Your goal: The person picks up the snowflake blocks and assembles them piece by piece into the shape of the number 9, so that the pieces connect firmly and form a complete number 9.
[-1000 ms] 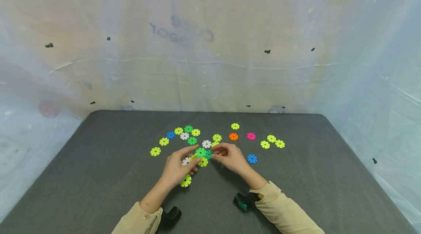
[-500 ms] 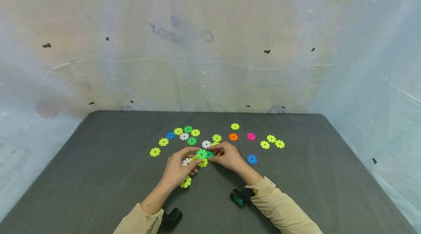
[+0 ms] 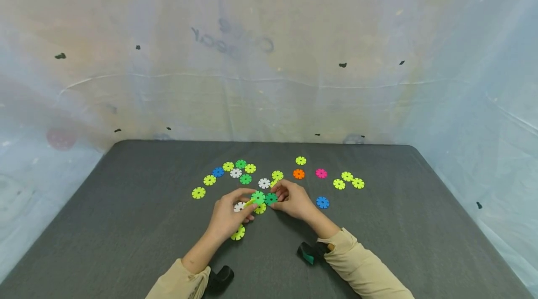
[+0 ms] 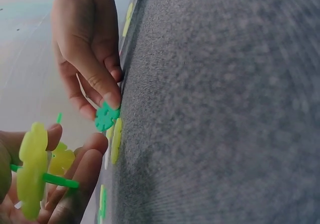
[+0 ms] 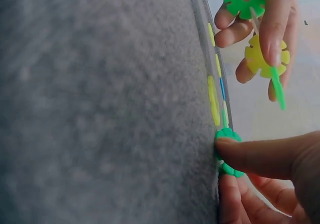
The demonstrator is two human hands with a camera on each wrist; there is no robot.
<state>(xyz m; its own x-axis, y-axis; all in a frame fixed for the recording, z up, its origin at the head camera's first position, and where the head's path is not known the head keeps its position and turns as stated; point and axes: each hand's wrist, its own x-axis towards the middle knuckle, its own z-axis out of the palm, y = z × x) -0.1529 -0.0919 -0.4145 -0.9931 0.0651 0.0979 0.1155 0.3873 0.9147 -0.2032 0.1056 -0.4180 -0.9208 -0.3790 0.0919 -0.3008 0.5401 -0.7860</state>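
My left hand (image 3: 227, 217) grips a joined cluster of notched plastic discs. In it show a bright green disc (image 3: 258, 197), a yellow disc (image 4: 32, 169) slotted across a green one, and a white disc (image 3: 239, 206) partly behind the fingers. To its right, my right hand (image 3: 296, 202) pinches a single darker green disc (image 3: 271, 199) by its edge between thumb and fingers. That disc (image 4: 106, 116) is beside the cluster, close over the table. A yellow disc (image 3: 260, 208) shows just under the cluster, and another yellow disc (image 3: 237, 232) below the left hand.
Loose discs lie across the back of the grey table (image 3: 147, 224): a group at left with a blue disc (image 3: 218, 172), a white disc (image 3: 264, 183) mid-table, and orange (image 3: 299, 174), pink (image 3: 321, 173) and several yellow ones. A blue disc (image 3: 322, 202) lies right of my right hand.
The darker green disc in my right hand has shifted slightly right, so more of it shows beside the cluster. My left hand has stayed nearly still with the cluster.
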